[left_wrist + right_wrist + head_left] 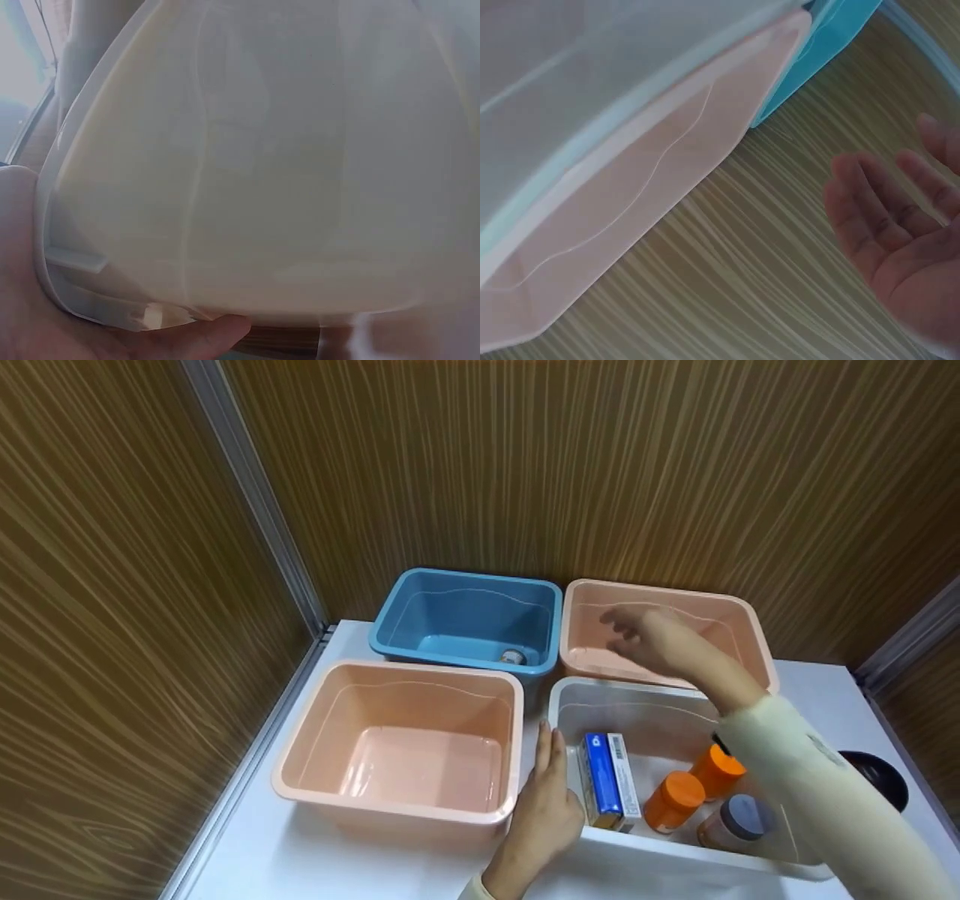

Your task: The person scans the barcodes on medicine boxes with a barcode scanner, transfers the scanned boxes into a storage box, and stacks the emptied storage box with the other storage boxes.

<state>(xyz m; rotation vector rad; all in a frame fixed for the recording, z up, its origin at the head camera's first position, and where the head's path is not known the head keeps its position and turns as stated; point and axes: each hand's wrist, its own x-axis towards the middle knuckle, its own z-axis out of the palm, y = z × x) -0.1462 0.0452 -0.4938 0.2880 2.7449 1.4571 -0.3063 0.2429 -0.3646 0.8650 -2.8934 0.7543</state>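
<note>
My left hand (pixel 546 810) rests against the left side of the white bin (pixel 675 851), fingers extended along its rim; in the left wrist view the hand (pixel 112 330) lies round the bin's corner. The bin holds a blue box (pixel 602 776), a white box (pixel 624 780), an orange-capped jar (pixel 675 802), another orange-capped jar (pixel 718 771) and a jar with a grey lid (pixel 733 821). Holding nothing, my right hand (pixel 651 641) is above the back-right pink bin (pixel 727 619). Its fingers are loosely bent in the right wrist view, palm showing (pixel 900 247).
A blue bin (pixel 465 615) at the back left contains one small round container (pixel 513 657). Nearer, a pink bin (pixel 420 765) stands left of the white one. A black bowl (pixel 877 776) sits partly behind my right sleeve. Wood-patterned walls (pixel 525 472) enclose the white table (pixel 360 855).
</note>
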